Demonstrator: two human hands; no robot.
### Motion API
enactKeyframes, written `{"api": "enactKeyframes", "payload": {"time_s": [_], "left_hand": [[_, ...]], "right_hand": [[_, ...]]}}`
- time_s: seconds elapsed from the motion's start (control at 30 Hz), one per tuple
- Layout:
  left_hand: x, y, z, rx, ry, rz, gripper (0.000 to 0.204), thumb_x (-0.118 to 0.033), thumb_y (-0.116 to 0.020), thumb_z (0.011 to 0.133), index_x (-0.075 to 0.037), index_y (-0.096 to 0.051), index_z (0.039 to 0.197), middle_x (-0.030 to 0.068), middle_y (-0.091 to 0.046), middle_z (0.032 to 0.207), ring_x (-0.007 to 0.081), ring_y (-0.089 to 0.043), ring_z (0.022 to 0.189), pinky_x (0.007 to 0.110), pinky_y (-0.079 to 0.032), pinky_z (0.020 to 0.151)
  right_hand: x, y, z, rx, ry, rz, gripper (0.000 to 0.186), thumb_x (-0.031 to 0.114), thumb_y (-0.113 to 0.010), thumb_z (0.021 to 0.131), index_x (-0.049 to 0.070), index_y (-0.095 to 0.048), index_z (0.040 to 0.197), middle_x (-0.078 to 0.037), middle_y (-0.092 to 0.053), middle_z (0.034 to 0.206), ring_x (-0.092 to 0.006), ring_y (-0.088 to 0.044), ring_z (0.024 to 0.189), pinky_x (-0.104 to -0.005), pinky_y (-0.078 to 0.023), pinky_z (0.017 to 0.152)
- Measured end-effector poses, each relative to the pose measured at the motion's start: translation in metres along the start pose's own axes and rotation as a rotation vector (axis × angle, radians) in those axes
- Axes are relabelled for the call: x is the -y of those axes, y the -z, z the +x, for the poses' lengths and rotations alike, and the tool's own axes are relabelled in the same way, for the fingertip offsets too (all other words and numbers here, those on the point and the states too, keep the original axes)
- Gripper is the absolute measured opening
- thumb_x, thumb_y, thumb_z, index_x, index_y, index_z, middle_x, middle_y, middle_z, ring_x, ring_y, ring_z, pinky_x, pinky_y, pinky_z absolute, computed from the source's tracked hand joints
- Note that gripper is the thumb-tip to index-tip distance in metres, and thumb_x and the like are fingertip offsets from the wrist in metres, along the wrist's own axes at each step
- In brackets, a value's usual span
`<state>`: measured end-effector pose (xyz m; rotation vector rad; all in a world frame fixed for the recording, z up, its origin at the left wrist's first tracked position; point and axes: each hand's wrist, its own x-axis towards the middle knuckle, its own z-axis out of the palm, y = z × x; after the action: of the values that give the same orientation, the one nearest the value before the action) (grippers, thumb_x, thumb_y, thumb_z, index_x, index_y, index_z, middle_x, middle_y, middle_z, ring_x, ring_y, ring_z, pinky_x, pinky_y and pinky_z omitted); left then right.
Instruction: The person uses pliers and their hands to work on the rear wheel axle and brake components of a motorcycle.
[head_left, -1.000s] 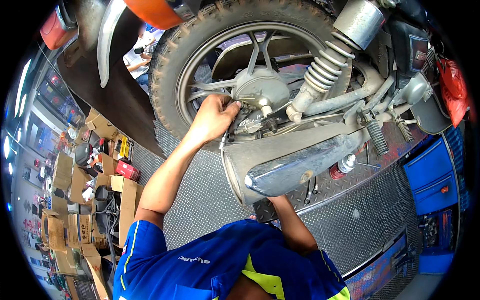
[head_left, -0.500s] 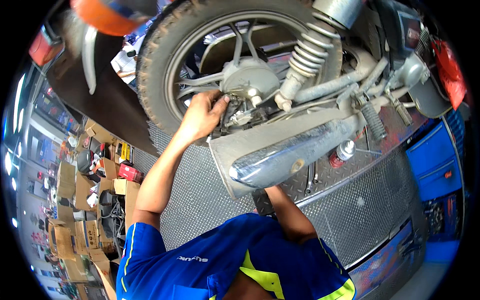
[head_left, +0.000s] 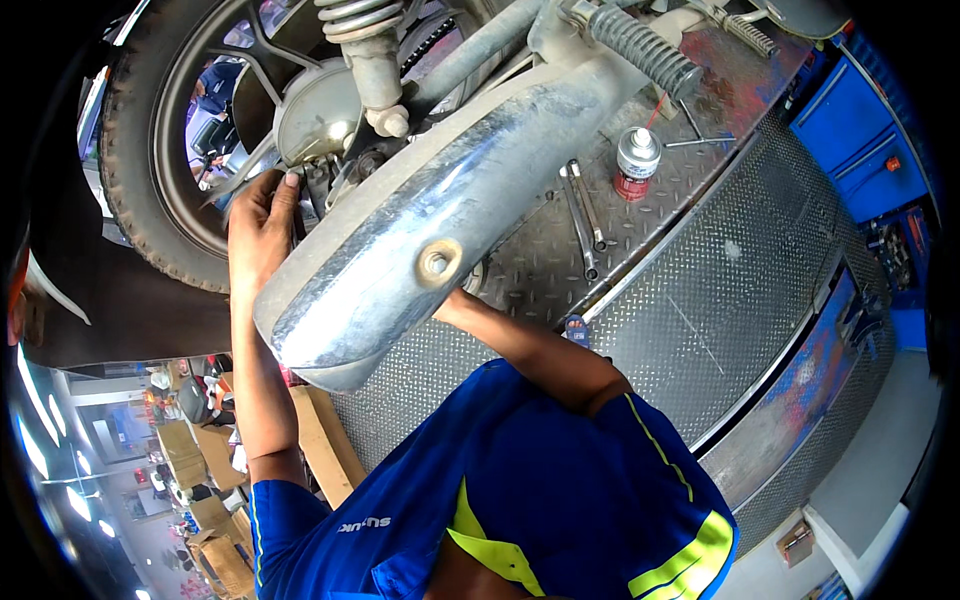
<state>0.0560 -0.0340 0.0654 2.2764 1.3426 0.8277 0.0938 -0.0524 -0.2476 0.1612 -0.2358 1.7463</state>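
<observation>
My left hand [head_left: 262, 225] is at the underside of the rear wheel hub [head_left: 318, 108] of a motorcycle, beside the inner end of the muffler. Its fingers are bent and the thumb points up; what they grip, if anything, is hidden. The dusty silver muffler [head_left: 400, 235] slants across the middle of the view. My right forearm [head_left: 530, 345] reaches under it, so the right hand's fingers are out of sight behind the muffler. Above the muffler is a shock absorber [head_left: 375, 75], and the wheel's tyre [head_left: 135, 150] stands at the left.
On the metal tread-plate platform [head_left: 540, 250] lie two wrenches [head_left: 583, 220]. A red spray can with a silver top [head_left: 636, 165] stands near a T-handle tool [head_left: 700, 138]. Blue drawers [head_left: 850, 120] are at the right; cardboard boxes [head_left: 215, 540] are at the lower left.
The view has come closer and swung right, so the muffler looks larger and the wheel sits further left. My left hand remains by the hub; my right hand is still behind the muffler.
</observation>
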Motion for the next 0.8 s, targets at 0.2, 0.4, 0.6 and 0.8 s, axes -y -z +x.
{"api": "enactKeyframes", "payload": {"time_s": [0.2,0.4,0.6,0.8], "left_hand": [[-0.006,-0.002,0.000,-0.007,0.040,-0.023,0.034,-0.024,-0.061,0.108,0.010,-0.065,0.104,0.0064,-0.066,0.080,0.0116,-0.050,0.075,0.032,-0.045,0.069],[0.014,-0.003,0.002,-0.084,-0.287,0.335,0.013,-0.003,-0.063,0.099,0.002,-0.067,0.110,0.0184,-0.065,0.084,0.0284,-0.060,0.074,0.036,-0.049,0.070],[0.042,0.006,0.007,-0.177,-0.532,0.387,0.033,0.012,-0.058,0.079,0.000,-0.068,0.109,0.0212,-0.066,0.093,0.0405,-0.066,0.083,0.042,-0.051,0.073],[0.019,0.013,-0.001,-0.038,-0.079,0.079,0.030,-0.021,-0.066,0.102,0.006,-0.065,0.090,0.0105,-0.051,0.062,0.0132,-0.045,0.061,0.037,-0.041,0.057]], "right_hand": [[0.002,-0.002,0.002,-0.005,-0.009,-0.004,0.025,0.020,-0.064,0.101,0.002,-0.065,0.118,-0.011,-0.069,0.117,-0.0224,-0.065,0.104,-0.0378,-0.055,0.088],[0.016,-0.003,-0.004,-0.022,-0.010,-0.029,0.028,0.022,-0.063,0.101,0.002,-0.064,0.120,-0.011,-0.069,0.116,-0.0228,-0.066,0.103,-0.0379,-0.055,0.087],[0.031,-0.010,-0.018,-0.051,-0.056,-0.091,0.030,0.023,-0.062,0.102,0.002,-0.063,0.123,-0.012,-0.070,0.116,-0.0233,-0.066,0.101,-0.0379,-0.055,0.086],[0.053,-0.016,-0.029,-0.080,-0.081,-0.176,0.032,0.025,-0.060,0.103,0.002,-0.062,0.125,-0.013,-0.070,0.115,-0.0237,-0.066,0.100,-0.0380,-0.056,0.085]]}}
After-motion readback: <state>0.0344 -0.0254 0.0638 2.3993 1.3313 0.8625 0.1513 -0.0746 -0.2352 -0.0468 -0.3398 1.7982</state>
